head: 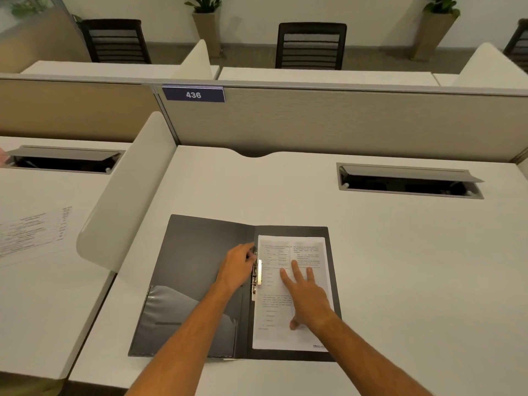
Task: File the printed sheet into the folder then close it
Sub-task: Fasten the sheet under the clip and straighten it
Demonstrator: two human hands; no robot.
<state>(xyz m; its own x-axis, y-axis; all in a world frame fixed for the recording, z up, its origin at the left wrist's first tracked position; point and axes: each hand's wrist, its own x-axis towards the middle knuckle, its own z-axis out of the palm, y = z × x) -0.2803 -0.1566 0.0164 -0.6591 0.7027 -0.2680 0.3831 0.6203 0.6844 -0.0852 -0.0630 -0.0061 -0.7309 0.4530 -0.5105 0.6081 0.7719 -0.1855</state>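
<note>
A dark grey folder (188, 264) lies open flat on the white desk, near its front edge. The printed sheet (274, 315) rests on the folder's right half, its left edge at the metal spring clip (256, 277) along the spine. My left hand (238, 265) grips the clip's lever with its fingertips. My right hand (307, 295) lies flat on the sheet with fingers spread, pressing it down.
The white desk (400, 252) has an open cable tray (408, 181) at the back right and a curved white divider (125, 195) on the left. Another printed paper (31, 232) lies on the neighbouring desk. A beige partition (343, 124) stands behind.
</note>
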